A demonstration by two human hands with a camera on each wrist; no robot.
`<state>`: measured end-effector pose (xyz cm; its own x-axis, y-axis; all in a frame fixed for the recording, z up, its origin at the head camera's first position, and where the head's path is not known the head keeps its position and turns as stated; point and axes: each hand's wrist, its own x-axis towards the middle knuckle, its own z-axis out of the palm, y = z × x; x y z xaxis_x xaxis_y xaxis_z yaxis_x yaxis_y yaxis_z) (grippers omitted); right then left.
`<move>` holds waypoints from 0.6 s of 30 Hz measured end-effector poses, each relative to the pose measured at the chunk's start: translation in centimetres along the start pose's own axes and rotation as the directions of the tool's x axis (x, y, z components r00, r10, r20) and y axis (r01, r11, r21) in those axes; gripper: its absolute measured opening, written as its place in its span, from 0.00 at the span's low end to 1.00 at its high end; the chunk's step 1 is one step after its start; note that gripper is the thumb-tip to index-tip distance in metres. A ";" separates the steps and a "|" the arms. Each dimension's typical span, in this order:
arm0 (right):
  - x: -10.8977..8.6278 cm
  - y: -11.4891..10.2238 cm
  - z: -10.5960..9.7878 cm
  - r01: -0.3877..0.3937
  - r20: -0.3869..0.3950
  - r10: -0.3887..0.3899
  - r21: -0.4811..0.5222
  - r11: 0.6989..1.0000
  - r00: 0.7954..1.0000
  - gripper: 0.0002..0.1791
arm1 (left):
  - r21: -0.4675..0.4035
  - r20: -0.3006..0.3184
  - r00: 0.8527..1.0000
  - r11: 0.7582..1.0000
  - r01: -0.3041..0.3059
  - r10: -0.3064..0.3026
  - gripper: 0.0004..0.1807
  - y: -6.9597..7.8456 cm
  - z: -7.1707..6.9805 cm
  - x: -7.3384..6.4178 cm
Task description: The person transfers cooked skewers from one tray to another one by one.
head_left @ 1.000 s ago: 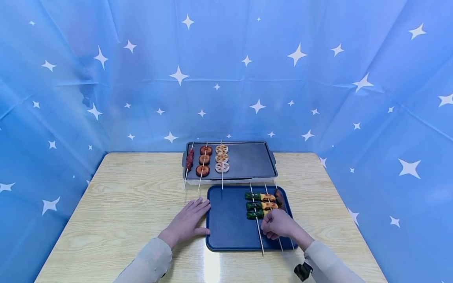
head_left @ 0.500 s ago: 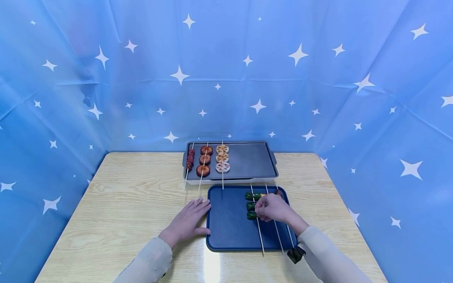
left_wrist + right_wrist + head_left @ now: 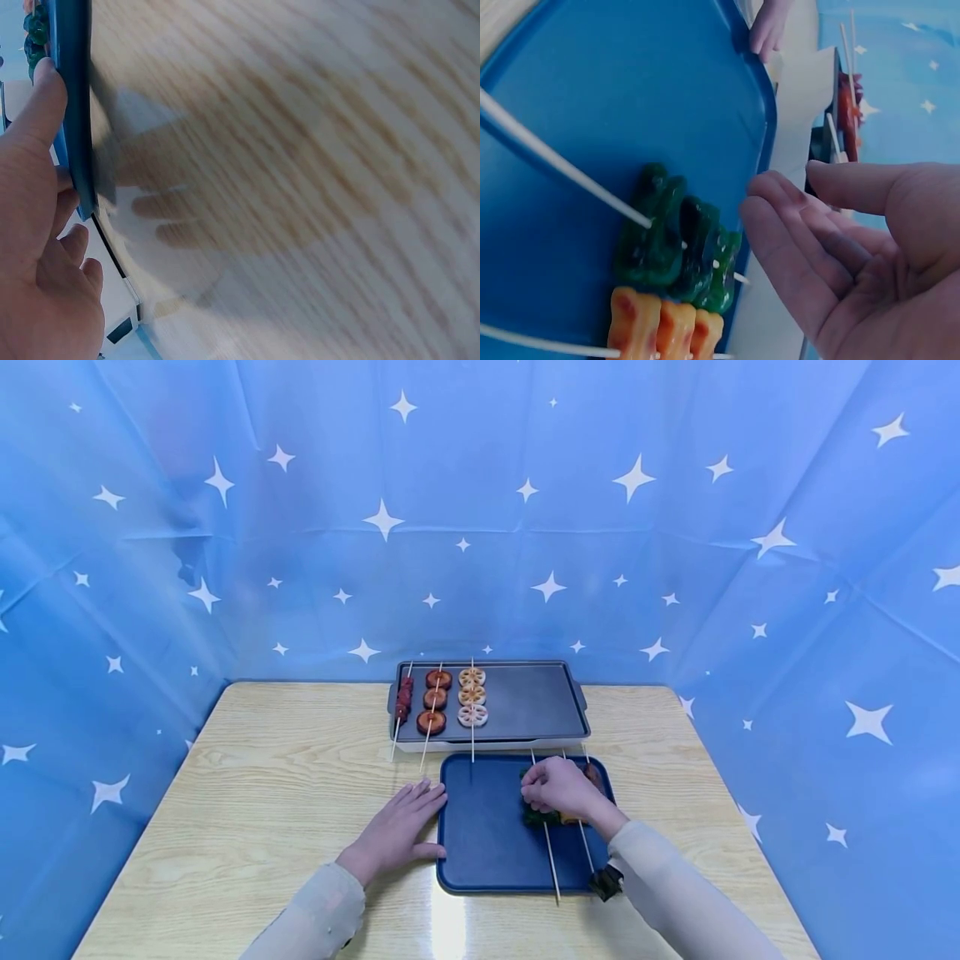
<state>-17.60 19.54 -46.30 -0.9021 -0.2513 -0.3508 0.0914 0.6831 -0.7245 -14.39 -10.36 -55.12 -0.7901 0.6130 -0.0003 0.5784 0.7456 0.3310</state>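
My left hand (image 3: 393, 831) rests at the left edge of a blue tray (image 3: 487, 843), fingers straight and spread, with the thumb (image 3: 46, 97) against the rim. Over the tray's right part is my right hand (image 3: 562, 787), hovering close above a skewer of green pepper pieces (image 3: 649, 240). Its fingers are lightly bent, a gap shows between thumb and fingertips, and nothing is held. Beside the peppers lies a skewer of yellow, browned pieces (image 3: 634, 322). A third skewer with dark brown pieces (image 3: 594, 777) is farthest right. The right hand partly hides these foods in the head view.
Behind the tray stands a dark griddle (image 3: 532, 702) with a white base. On its left half lie a red meat skewer (image 3: 403, 700), a skewer of round brown slices (image 3: 431, 722) and a lotus root skewer (image 3: 472, 716). Their sticks jut over the front edge.
My right hand has moved left and away from me, from over the yellow skewer to over the green pepper skewer. The left hand and the skewers stay in place.
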 end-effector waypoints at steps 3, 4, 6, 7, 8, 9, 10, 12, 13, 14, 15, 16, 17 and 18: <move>0.8 -0.3 0.4 -0.007 -0.011 0.008 0.017 1.000 1.000 0.09 | 0.001 -0.003 1.000 1.000 -0.003 0.003 0.46 0.0 0.0 0.0; 1.1 -0.4 0.6 -0.013 -0.018 0.013 0.022 1.000 1.000 0.09 | 0.002 -0.004 1.000 1.000 -0.004 0.004 0.46 0.0 0.1 0.0; 1.6 -0.6 1.0 -0.022 -0.030 0.024 0.038 0.999 0.999 0.10 | 0.003 -0.005 1.000 1.000 -0.004 0.004 0.46 0.0 0.1 -0.1; 1.9 -0.7 1.1 -0.027 -0.036 0.028 0.044 0.999 0.999 0.10 | 0.003 -0.005 1.000 1.000 -0.004 0.004 0.46 0.0 0.1 -0.1; 2.1 -0.9 1.3 -0.030 -0.039 0.032 0.051 0.998 0.999 0.11 | 0.004 -0.003 1.000 1.000 -0.004 0.004 0.46 0.0 0.1 -0.1; 2.4 -1.0 1.5 -0.030 -0.043 0.033 0.053 0.998 0.999 0.11 | 0.005 -0.002 1.000 1.000 -0.002 0.002 0.47 0.0 0.1 -0.1; 2.6 -1.2 1.6 -0.030 -0.047 0.033 0.056 0.998 0.998 0.11 | 0.005 -0.001 1.000 1.000 -0.001 0.001 0.47 0.0 0.1 -0.1; 2.9 -1.6 1.9 -0.024 -0.056 0.027 0.061 0.998 0.998 0.11 | 0.003 -0.002 1.000 1.000 -0.001 0.001 0.47 0.0 0.1 0.0; 3.1 -1.8 2.1 -0.016 -0.062 0.019 0.057 0.998 0.998 0.11 | 0.003 -0.001 1.000 1.000 0.000 0.000 0.47 -0.1 0.1 0.0; 3.3 -2.0 2.2 -0.010 -0.065 0.014 0.056 0.998 0.998 0.11 | 0.003 0.000 1.000 1.000 0.002 -0.002 0.47 0.0 0.1 0.0; 3.5 -2.2 2.4 -0.003 -0.072 0.007 0.052 0.999 0.997 0.11 | 0.001 0.000 1.000 1.000 0.003 -0.003 0.47 0.0 0.1 0.0; 3.6 -2.4 2.5 0.005 -0.078 -0.001 0.049 0.999 0.997 0.11 | -0.001 0.003 1.000 1.000 0.006 -0.006 0.47 0.0 0.1 0.0; 3.8 -2.6 2.7 0.014 -0.082 -0.010 0.045 0.999 0.997 0.10 | -0.003 0.005 1.000 1.000 0.009 -0.009 0.47 0.0 0.1 0.0; 3.9 -2.7 2.8 0.021 -0.086 -0.018 0.041 0.999 0.996 0.10 | -0.005 0.009 1.000 1.000 0.012 -0.012 0.47 0.0 0.0 0.0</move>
<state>-20.22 14.74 -47.37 -0.9364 -0.2036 -0.2859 0.0897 0.6487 -0.7558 -14.40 -10.30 -55.15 -0.7954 0.6060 -0.0127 0.5674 0.7518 0.3361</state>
